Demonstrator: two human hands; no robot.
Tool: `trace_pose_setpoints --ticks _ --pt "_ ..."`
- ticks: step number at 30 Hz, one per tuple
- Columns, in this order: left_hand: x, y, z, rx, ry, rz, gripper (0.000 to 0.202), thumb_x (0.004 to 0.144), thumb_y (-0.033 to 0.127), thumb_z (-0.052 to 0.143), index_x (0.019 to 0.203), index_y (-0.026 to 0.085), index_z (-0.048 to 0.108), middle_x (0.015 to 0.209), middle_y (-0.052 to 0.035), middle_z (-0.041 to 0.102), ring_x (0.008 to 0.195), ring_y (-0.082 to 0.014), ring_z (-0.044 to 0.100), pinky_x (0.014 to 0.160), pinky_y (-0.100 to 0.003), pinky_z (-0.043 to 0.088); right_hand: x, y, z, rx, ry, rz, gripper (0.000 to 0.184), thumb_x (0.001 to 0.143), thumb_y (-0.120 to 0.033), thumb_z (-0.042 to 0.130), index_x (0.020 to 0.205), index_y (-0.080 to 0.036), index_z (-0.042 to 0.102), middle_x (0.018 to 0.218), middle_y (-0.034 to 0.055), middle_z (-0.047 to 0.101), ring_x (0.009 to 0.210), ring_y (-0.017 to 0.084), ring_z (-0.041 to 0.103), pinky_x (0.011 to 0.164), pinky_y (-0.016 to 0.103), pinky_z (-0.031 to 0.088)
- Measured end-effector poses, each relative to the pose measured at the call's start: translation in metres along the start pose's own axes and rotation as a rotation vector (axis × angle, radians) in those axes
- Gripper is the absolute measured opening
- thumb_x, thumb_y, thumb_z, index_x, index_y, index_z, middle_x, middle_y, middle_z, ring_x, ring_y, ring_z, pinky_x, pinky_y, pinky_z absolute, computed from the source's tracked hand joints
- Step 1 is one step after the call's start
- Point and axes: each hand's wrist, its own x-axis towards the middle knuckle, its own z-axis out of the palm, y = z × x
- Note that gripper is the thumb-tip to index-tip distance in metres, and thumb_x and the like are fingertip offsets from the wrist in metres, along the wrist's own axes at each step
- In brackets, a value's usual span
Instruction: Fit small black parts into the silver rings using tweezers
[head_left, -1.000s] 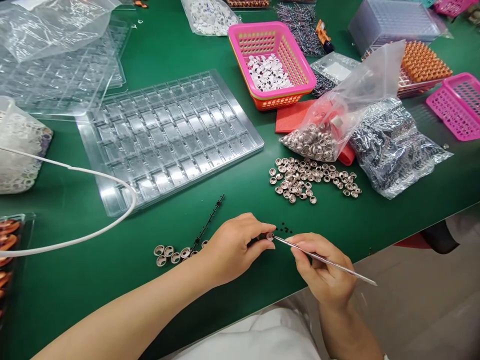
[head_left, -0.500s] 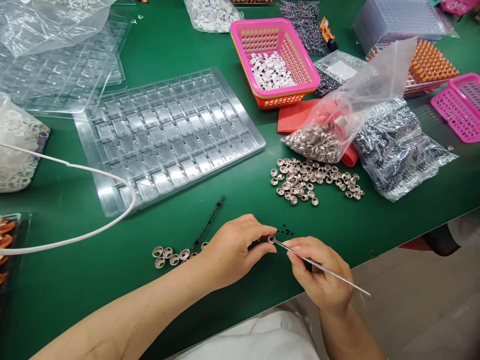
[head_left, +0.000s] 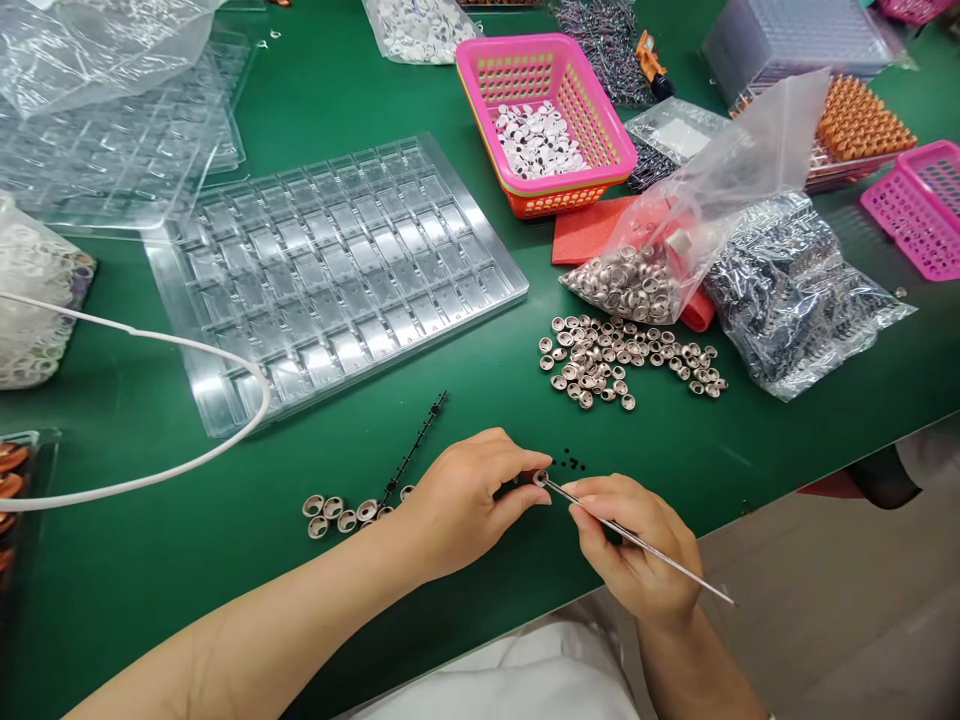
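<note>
My left hand [head_left: 465, 500] pinches a small metal cup ring [head_left: 540, 478] between thumb and fingertips, just above the green table. My right hand [head_left: 637, 555] grips thin metal tweezers [head_left: 660, 560] whose tip touches that ring. A few tiny black beads [head_left: 568, 462] lie just beyond the ring. Behind my left hand runs a black plastic strip [head_left: 416, 445], and several finished-looking metal rings [head_left: 341, 512] lie in a row beside my wrist.
A loose pile of metal rings [head_left: 626, 362] lies beyond my hands, below an open bag of the same [head_left: 637, 280]. A clear compartment tray [head_left: 330, 270] sits centre-left. A pink basket of white parts [head_left: 544, 120] stands behind. A white cable [head_left: 187, 460] curves at left.
My right hand has turned so the tweezers' far end dips lower and closer. The left hand keeps its pinch on the ring in the same spot.
</note>
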Motion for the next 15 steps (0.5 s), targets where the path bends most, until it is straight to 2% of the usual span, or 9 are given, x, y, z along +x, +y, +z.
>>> trace_pose_setpoints --ticks 7,15 --pt "-0.0006 -0.0008 0.0018 -0.002 0.012 0.002 0.018 0.089 0.019 0.072 0.107 0.014 0.071 0.082 -0.0046 0.075 0.078 -0.018 0.065 0.068 -0.029 0.054 -0.0017 0.0018 0.0009 -0.097 0.019 -0.122 0.042 0.081 -0.002 0.069 0.115 -0.024 0.06 0.097 0.0067 0.076 0.084 0.018 0.075 0.069 0.032 0.064" --pt "0.0001 -0.0005 0.0019 -0.005 0.01 -0.006 0.019 0.088 0.017 0.072 0.107 0.015 0.071 0.082 -0.004 0.075 0.078 -0.0178 0.065 0.068 -0.028 0.054 0.0006 -0.0019 0.0008 -0.116 0.024 -0.118 0.038 0.082 -0.003 0.068 0.113 -0.024 0.061 0.095 0.0062 0.076 0.082 0.018 0.075 0.069 0.032 0.064"
